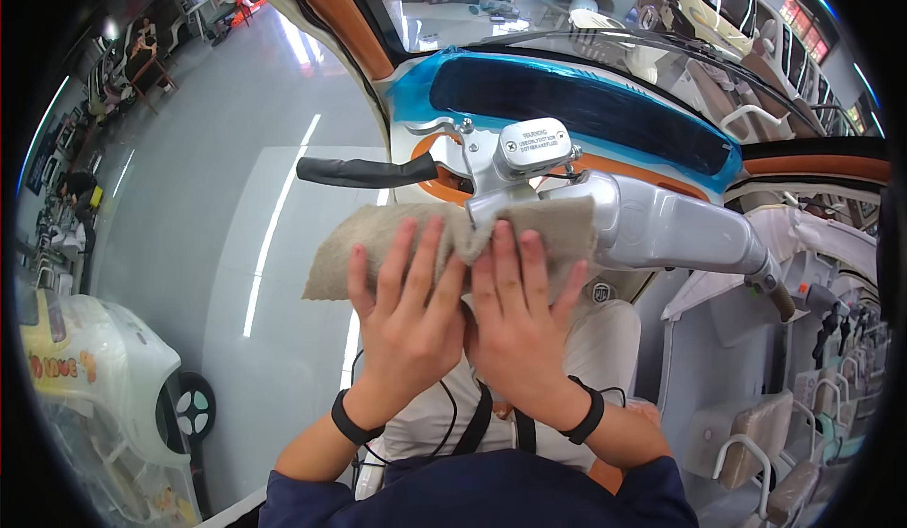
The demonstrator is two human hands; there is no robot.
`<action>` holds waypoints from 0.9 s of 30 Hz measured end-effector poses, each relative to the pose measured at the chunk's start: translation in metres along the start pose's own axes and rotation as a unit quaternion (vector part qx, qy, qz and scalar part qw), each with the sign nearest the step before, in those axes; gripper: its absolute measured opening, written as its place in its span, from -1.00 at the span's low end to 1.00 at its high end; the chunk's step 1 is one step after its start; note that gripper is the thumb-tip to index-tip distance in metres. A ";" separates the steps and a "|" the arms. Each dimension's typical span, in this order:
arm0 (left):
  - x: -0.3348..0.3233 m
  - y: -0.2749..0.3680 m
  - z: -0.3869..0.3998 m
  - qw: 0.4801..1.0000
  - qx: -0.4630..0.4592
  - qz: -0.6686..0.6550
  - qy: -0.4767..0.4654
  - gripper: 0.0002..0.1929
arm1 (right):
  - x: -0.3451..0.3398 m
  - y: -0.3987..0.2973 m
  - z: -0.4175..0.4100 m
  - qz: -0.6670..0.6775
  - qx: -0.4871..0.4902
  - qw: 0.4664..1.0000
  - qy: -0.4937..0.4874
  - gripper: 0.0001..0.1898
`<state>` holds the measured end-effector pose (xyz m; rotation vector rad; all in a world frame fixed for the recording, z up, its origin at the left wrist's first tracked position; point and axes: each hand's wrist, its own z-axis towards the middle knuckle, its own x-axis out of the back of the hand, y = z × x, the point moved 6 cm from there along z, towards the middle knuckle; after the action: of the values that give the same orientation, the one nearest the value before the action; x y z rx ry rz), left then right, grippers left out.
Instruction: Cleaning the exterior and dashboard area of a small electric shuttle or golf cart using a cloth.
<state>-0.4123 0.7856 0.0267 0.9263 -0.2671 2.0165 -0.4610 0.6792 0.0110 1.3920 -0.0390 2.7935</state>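
A beige cloth (375,234) with a fold at its middle lies under the fingers of both my hands, just below the silver handlebar (680,227). My left hand (414,315) rests on the cloth's left half, fingers spread. On the other half is my right hand (521,315), close beside the left. Both thumbs are largely hidden, as is the cloth's underside. Above the fold sits a brake fluid reservoir (536,147) with a screwed lid that bears writing. A brake lever in a black sleeve (368,172) points left from it.
Blue film covers the dashboard (567,113) under the windshield. An orange-trimmed pillar (347,11) frames the open left side. Plastic-wrapped small vehicles (106,365) stand at lower left; brown-padded seats (758,429) are at right. A cable (450,415) hangs near my wrists. People sit far off at left.
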 end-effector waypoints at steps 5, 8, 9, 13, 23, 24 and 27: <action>0.013 -0.015 -0.003 0.999 0.013 0.030 0.007 -0.64 | -0.004 -0.020 0.016 -0.017 0.042 0.998 -0.034 -0.39; 0.018 -0.021 -0.006 0.999 0.034 0.041 -0.003 -0.60 | -0.006 -0.017 0.015 0.006 0.037 0.999 -0.015 -0.36; 0.019 -0.018 -0.005 0.998 0.032 0.045 -0.004 -0.60 | -0.006 -0.014 0.014 -0.007 0.046 0.999 -0.003 -0.35; 0.014 -0.005 0.005 0.998 0.033 0.036 -0.031 -0.53 | -0.006 -0.002 0.008 -0.100 0.080 0.992 0.000 -0.34; -0.002 0.024 0.025 0.999 0.023 0.001 -0.048 -0.43 | 0.011 0.043 0.008 -0.021 -0.015 1.000 0.003 -0.28; -0.004 0.029 0.028 0.999 0.017 -0.011 -0.049 -0.43 | 0.014 0.048 0.009 -0.009 -0.027 1.000 -0.005 -0.27; -0.008 0.034 0.036 0.998 0.006 -0.024 -0.054 -0.42 | 0.010 0.062 0.003 -0.017 -0.034 0.999 -0.006 -0.24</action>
<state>-0.4186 0.7425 0.0517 1.0423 -0.2893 1.9296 -0.4663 0.6174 0.0202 1.3826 -0.1081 2.7298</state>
